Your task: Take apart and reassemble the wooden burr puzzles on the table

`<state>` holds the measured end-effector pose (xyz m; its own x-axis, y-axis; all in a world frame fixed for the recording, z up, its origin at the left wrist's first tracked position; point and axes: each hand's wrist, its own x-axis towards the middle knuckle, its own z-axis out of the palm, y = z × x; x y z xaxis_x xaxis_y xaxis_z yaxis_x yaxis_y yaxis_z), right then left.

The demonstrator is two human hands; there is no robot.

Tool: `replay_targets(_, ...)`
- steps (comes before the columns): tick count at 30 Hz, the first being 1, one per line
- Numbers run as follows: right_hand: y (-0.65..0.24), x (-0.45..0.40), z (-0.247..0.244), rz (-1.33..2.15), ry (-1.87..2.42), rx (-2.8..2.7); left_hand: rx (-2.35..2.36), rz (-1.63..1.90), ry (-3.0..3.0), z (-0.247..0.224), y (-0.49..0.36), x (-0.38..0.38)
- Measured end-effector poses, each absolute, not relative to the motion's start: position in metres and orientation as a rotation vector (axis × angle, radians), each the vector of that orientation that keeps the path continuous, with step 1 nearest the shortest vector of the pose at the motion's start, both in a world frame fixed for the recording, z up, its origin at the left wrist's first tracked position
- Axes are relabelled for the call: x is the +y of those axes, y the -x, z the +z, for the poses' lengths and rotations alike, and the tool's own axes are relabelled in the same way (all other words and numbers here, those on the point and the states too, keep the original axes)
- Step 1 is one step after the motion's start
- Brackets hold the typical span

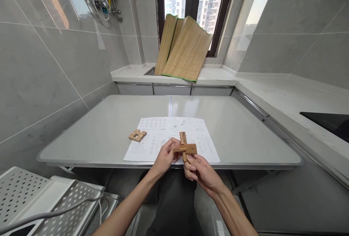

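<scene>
Between my hands, over the front edge of the table, is a cross-shaped assembly of interlocking wooden puzzle pieces [190,149]. My left hand [167,155] is closed on its left side, the fingertips partly hidden behind the wood. At the lower end, my right hand [197,168] pinches it between thumb and fingers. Another wooden piece, notched and with a square hole [137,135], lies apart at the left edge of a printed paper sheet [152,148]. The sheet shows rows of small diagrams, too faint to read.
The light grey folding table [89,130] has a seam down its middle. A folded bamboo mat [188,48] leans against the window on the white ledge [128,74]. White perforated racks [24,188] stand at lower left, with a grey cable [68,206] across them. A counter [300,90] runs along the right.
</scene>
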<state>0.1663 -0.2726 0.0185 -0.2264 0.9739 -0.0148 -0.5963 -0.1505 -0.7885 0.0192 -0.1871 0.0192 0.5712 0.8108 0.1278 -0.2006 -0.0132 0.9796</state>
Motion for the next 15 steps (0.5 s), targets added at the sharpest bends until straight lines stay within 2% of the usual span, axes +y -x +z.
replay_targets(15,-0.156,-0.298,0.002,1.711,0.647,-0.871,0.615,0.908,-1.357,0.013,-0.015,-0.212)
